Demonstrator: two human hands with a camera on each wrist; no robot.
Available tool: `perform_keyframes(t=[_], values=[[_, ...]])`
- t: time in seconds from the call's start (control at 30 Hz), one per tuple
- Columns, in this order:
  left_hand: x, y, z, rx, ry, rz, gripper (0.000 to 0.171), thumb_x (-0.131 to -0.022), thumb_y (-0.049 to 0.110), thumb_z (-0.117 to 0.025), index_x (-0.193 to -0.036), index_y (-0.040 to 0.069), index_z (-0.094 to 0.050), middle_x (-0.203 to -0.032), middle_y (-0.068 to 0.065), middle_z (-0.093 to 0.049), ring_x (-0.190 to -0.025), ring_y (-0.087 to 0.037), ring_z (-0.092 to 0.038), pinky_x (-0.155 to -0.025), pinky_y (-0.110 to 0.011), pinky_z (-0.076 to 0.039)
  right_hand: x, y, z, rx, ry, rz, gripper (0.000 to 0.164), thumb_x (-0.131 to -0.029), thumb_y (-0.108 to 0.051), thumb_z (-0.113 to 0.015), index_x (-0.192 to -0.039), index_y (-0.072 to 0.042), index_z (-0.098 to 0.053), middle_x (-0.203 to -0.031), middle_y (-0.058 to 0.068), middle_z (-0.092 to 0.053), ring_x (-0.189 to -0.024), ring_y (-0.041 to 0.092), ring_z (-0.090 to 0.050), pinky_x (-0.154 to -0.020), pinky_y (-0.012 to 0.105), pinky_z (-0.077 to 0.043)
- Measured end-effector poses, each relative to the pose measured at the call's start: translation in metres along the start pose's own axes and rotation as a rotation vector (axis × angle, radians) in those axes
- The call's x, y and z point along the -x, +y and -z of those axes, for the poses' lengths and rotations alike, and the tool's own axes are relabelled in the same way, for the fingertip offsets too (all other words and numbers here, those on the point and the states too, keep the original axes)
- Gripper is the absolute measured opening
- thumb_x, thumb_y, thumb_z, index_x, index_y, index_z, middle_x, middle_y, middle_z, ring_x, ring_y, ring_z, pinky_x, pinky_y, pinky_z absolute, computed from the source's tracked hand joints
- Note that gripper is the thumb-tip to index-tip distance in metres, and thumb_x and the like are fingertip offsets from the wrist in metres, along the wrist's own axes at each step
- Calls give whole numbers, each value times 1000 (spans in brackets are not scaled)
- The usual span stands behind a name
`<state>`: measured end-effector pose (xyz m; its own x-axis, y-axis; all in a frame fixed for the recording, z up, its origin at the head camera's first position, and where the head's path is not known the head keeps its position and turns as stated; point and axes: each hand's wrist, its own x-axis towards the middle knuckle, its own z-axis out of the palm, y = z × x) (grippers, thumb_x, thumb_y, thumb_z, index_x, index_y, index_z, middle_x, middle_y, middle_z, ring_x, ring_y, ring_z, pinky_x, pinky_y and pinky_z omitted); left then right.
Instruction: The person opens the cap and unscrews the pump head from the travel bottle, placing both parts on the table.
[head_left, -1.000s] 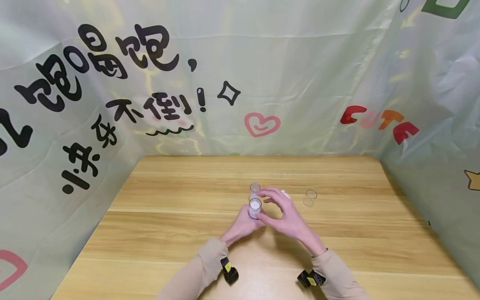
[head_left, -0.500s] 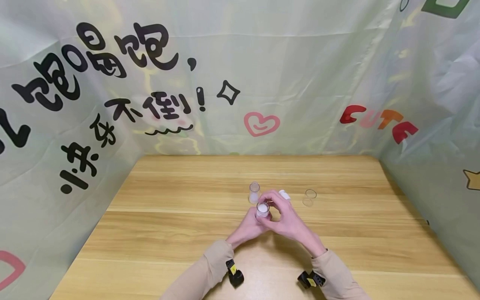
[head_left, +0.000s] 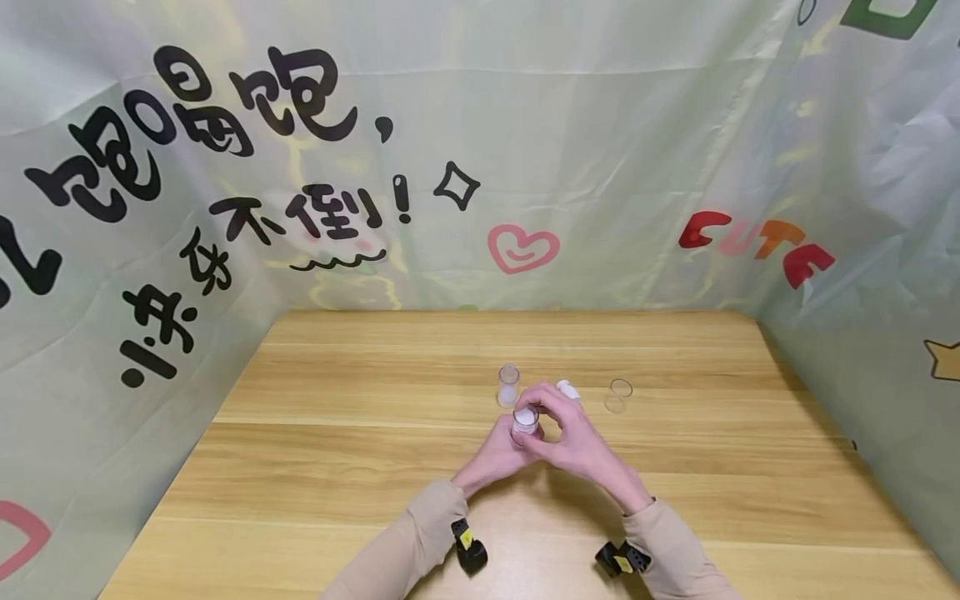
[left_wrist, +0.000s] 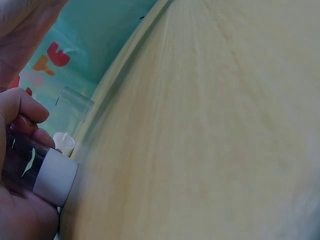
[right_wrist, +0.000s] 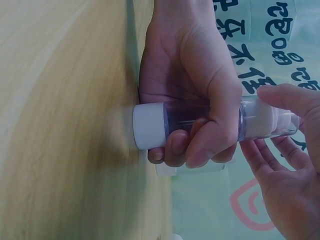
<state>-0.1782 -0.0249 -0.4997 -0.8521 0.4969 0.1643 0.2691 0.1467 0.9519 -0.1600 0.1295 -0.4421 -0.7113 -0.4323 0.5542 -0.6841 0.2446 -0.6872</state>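
Moved the bottle slightly right and nearer within the last second, away from the standing bottle, and brought the right hand onto its clear top, apparently pinching. Wrapped round the body with the left hand, so likely steadier now, with both hands grasping. Held upright around mid-bench, with base contact impossible to tell. Smooth, round-sided, see-through above a plain white base. Visible farther right, on streaked wood: small white piece, hollow clear cylinder.
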Motion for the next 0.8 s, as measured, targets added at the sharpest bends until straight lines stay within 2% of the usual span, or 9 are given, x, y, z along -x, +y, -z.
perform_keyframes(t=[0.23, 0.57, 0.8], values=[[0, -1, 0, 17, 1, 0, 12, -82, 3, -69, -90, -4, -62, -80, -10, -62, -73, 0, -52, -76, -19, -47, 0, -1, 1, 2, -3, -9, 33, -80, 2, -79, -108, -8, -65, -109, 9, -67, -106, 11, -63, -99, 28, -55], [0, 2, 1, 30, -25, 37, 15, -83, 5, -70, -93, -2, -62, -80, 2, -57, -71, 0, -51, -76, -19, -46, 1, -1, 2, -14, 13, 39, 31, -77, 5, -80, -100, -8, -65, -103, 15, -67, -102, 12, -65, -94, 29, -57], [0, 0, 0, 18, -32, 43, 12, -83, 4, -69, -90, -2, -62, -77, 3, -56, -69, 1, -50, -74, -19, -46, 1, -2, 2, -9, 13, 33, 30, -77, 4, -80, -100, -8, -66, -103, 15, -67, -103, 11, -65, -95, 29, -57]])
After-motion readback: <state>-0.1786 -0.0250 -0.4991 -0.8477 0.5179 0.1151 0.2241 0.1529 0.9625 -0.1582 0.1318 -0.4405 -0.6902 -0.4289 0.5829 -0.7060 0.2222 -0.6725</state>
